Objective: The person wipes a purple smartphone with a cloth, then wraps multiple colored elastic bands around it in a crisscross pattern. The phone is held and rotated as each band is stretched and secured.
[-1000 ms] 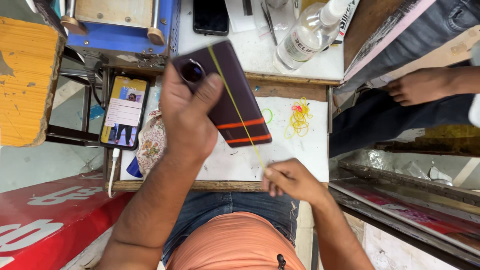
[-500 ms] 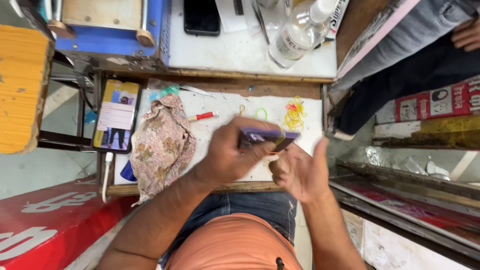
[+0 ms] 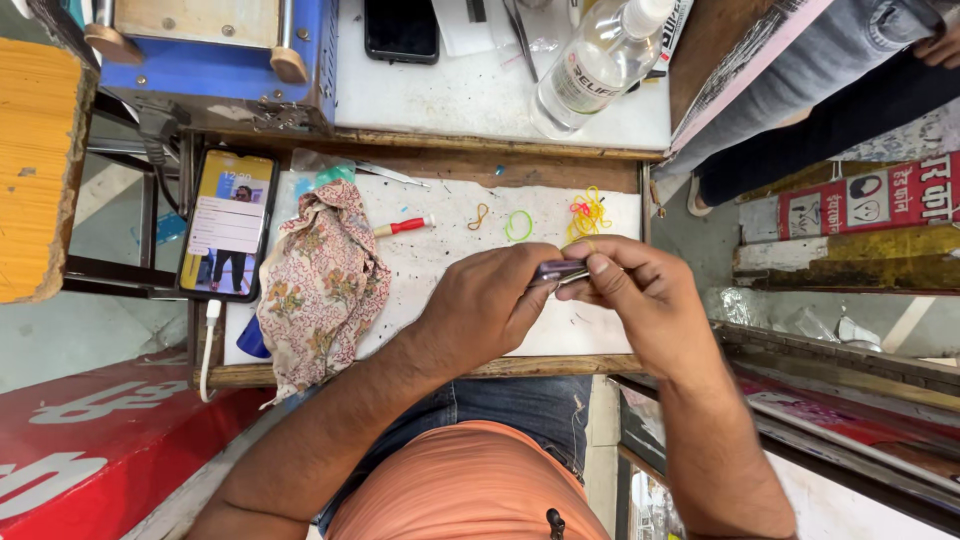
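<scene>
Both hands, left (image 3: 480, 310) and right (image 3: 640, 295), pinch a purple phone (image 3: 560, 271) edge-on above the tabletop (image 3: 450, 250). The step seems to be banding; next probably needs a steady grip.

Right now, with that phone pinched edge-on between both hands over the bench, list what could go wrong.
1. The phone is held edge-on by fingertips only, left hand and right hand; a slip could drop it onto the white work surface.
2. Loose rubber bands and a red-handled tool lie just beyond the hands and could be knocked away.
3. The clear bottle lies on the upper shelf; whether it is capped tight cannot be told.
</scene>
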